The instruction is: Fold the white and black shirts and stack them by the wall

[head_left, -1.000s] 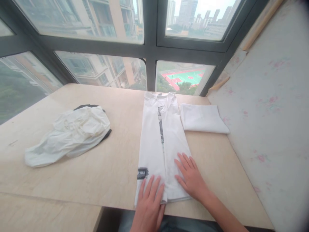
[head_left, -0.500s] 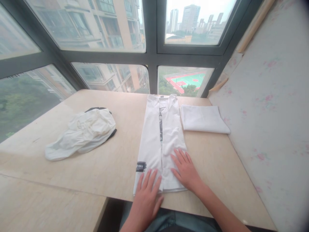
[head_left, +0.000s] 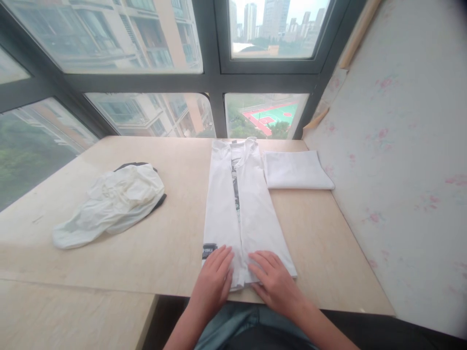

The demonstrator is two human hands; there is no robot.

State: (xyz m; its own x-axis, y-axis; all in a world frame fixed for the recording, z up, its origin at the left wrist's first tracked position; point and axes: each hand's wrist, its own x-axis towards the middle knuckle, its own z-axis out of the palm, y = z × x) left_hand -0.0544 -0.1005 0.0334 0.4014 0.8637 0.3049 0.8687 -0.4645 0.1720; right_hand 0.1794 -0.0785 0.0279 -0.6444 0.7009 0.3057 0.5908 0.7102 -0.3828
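Observation:
A white T-shirt (head_left: 223, 204) lies lengthwise in front of me, its two sides folded in toward the middle. A strip of dark print shows in the gap between the folds, and a black printed label sits at its lower left. My left hand (head_left: 215, 274) rests on the near left part of the T-shirt, fingers stretched out, beside the label. On the near right part lies my right hand (head_left: 273, 279), its fingers extended and its thumb close to the hem. Whether either thumb is under the fabric, I cannot tell.
A crumpled white garment with black parts (head_left: 120, 204) lies on the left of the beige tabletop (head_left: 182, 218). A folded white cloth (head_left: 297, 170) sits at the back right, near the flowered wall (head_left: 401, 146). Dark-framed windows (head_left: 215, 83) rise behind the tabletop.
My right hand has moved down toward the hem and closer to my left hand. The T-shirt's lower right corner now spreads farther right. The view has shifted slightly right.

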